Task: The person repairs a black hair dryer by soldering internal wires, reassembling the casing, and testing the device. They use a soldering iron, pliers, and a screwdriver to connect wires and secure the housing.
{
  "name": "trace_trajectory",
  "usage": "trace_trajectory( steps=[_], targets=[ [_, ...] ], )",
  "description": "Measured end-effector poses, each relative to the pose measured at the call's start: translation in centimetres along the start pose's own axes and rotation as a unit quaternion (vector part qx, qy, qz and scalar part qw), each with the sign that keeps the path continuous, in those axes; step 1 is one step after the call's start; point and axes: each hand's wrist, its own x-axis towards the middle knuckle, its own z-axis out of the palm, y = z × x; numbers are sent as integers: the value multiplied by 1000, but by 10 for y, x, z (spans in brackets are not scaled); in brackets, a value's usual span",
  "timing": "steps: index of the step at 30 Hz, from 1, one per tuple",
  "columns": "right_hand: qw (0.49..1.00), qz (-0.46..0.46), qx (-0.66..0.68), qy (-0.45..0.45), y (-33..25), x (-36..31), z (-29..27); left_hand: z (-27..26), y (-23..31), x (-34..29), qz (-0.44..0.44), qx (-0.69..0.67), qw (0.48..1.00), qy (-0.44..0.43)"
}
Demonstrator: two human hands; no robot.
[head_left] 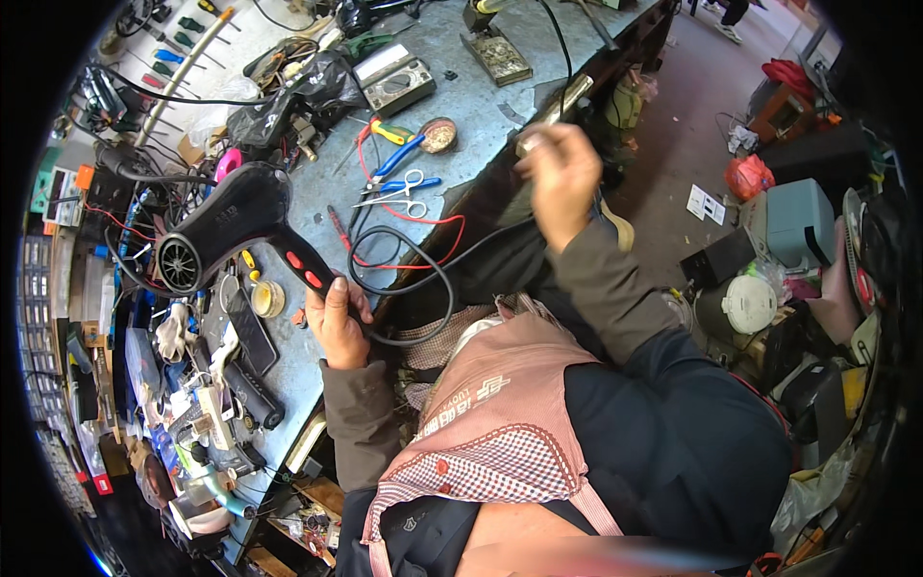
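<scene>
My left hand (341, 325) is closed around the handle of a black hair dryer (236, 216) with red switches, raised above the bench's near edge. The dryer's nozzle end points up to the right, and its round rear grille faces left. From the handle a black cord (450, 288) loops over the bench edge and runs toward my lap. My right hand (562, 178) is raised beyond the bench edge with its fingers curled together; what they hold, if anything, I cannot make out. Near the cord lie scissors (415, 192), blue-handled pliers (396, 162) and a red test lead (460, 236).
The blue-grey bench (481, 115) carries a multimeter (394, 82), a metal tray (497, 58), a small round tin (267, 298) and a dark phone-like slab (252, 332). Screwdrivers (168, 56) line a rack at the far left. Boxes and a grey-blue appliance (800, 226) crowd the floor at right.
</scene>
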Motion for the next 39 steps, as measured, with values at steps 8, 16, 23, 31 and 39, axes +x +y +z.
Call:
trace_trajectory(
  steps=[8,16,23,31,39],
  targets=[
    [951,156,-254,-82,131,157,-145,2,2,4,-29,-27,999,-2],
    [918,10,-379,-116,137,148,-165,-3,10,-2,-41,-49,998,23],
    [923,11,-381,-54,162,144,-179,-5,16,-4,-54,-79,995,24],
    [791,-279,-543,-44,106,46,-176,2,20,-3,-57,-88,994,19],
    [927,125,-21,-354,-25,-52,24,25,28,-6,-57,-38,998,-18]
  ],
)
